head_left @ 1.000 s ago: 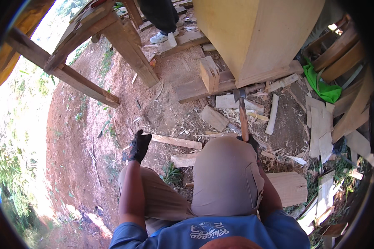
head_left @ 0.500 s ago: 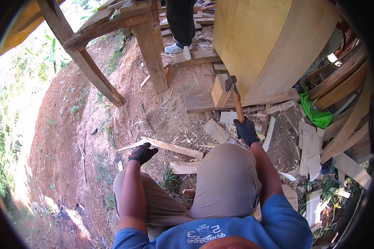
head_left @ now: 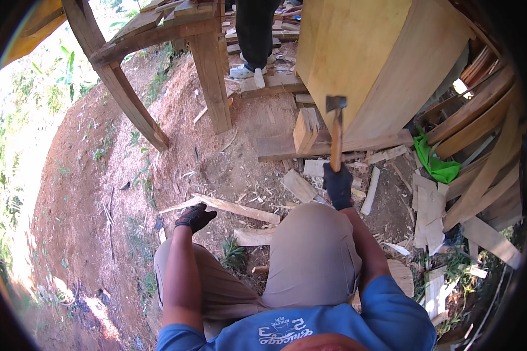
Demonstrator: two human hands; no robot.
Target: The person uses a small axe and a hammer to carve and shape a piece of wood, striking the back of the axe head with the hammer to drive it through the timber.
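My right hand (head_left: 338, 186), in a dark glove, grips the wooden handle of a hatchet (head_left: 336, 126). Its dark metal head is raised in front of the large yellowish wooden panel (head_left: 357, 52). Just left of the hatchet a short wood block (head_left: 305, 133) stands upright on a plank (head_left: 275, 147) lying on the ground. The block's top is jagged and cut. My left hand (head_left: 195, 218), also gloved, hovers by my left knee with nothing in it and the fingers loosely apart. Beneath and beside it lies a long split strip of wood (head_left: 240, 209).
A wooden bench-like frame (head_left: 214, 82) stands at the upper left. Behind it are another person's legs (head_left: 255, 35) and shoes. Curved boards (head_left: 480, 123) lean at the right near a green cloth (head_left: 434, 159). Wood offcuts (head_left: 430, 213) and chips litter the dirt, which slopes down at the left.
The hatchet has come up off the wood block and now stands clear, to its right. The block's top looks more split. My left hand stays by the knee.
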